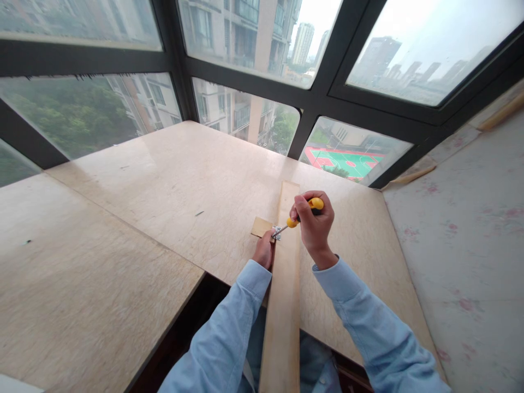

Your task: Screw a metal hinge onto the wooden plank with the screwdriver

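Note:
My right hand [317, 226] is wrapped round the yellow and black handle of a screwdriver [292, 222]. The screwdriver slants down to the left, its tip at a small silver metal hinge [277, 231]. That hinge lies where a short wooden block [261, 226] meets the left edge of a long wooden board [286, 295]. With fingers closed, my left hand [265, 248] grips the block near the hinge, just below the screwdriver's tip. Part of the block and some of the left fingers are hidden. The board runs from the worktop toward my body.
A beige stone worktop [164, 180] bears the board, with a seam on its left and a dark gap below its front edge. A small dark screw-like piece [199, 213] lies left of the block. Dark-framed windows [245, 76] stand behind; a flowered wall [458, 245] rises at right.

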`<control>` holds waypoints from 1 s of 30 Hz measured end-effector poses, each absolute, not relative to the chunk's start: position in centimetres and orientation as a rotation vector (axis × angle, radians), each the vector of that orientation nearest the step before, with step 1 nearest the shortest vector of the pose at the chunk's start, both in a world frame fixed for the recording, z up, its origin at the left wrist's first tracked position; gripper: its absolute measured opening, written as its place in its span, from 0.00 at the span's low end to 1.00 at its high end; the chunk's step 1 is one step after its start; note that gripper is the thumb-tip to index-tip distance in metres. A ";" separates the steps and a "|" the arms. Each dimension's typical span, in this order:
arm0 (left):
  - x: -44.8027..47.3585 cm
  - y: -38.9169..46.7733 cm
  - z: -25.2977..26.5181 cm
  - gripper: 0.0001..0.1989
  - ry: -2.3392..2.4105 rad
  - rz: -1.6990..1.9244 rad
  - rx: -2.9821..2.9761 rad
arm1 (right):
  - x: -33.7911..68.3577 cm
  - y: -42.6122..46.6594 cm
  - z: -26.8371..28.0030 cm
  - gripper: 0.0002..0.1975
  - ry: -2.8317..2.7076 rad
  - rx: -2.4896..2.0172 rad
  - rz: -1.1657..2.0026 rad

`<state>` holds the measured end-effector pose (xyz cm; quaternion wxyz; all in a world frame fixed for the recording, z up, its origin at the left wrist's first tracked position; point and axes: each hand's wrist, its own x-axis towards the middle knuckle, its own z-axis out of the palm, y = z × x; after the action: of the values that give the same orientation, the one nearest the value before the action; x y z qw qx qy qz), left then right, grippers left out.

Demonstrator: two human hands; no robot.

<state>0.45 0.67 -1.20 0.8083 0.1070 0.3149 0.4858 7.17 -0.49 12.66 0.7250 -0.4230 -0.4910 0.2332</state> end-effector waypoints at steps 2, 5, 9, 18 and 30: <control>0.5 0.6 -1.1 0.10 0.680 1.040 0.221 | 7.0 -0.6 12.7 0.12 -1.097 -0.938 0.515; 0.4 0.5 -0.6 0.09 0.672 1.055 0.211 | 6.7 -0.9 12.5 0.11 -1.147 -0.970 0.515; 0.3 0.2 0.2 0.07 0.652 1.087 0.200 | 6.2 -1.3 12.4 0.10 -1.298 -1.036 0.499; 0.3 0.5 -0.8 0.10 0.651 1.063 0.192 | 8.2 -1.1 15.7 0.18 -1.619 -1.563 0.188; 0.0 0.4 -0.7 0.12 0.613 1.018 0.212 | 10.0 -2.9 17.0 0.26 -1.911 -1.319 0.482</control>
<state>0.04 0.40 -0.66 0.8235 0.0996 0.2882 0.4785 10.03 -2.91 17.01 0.3757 -0.5156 -0.7467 0.1885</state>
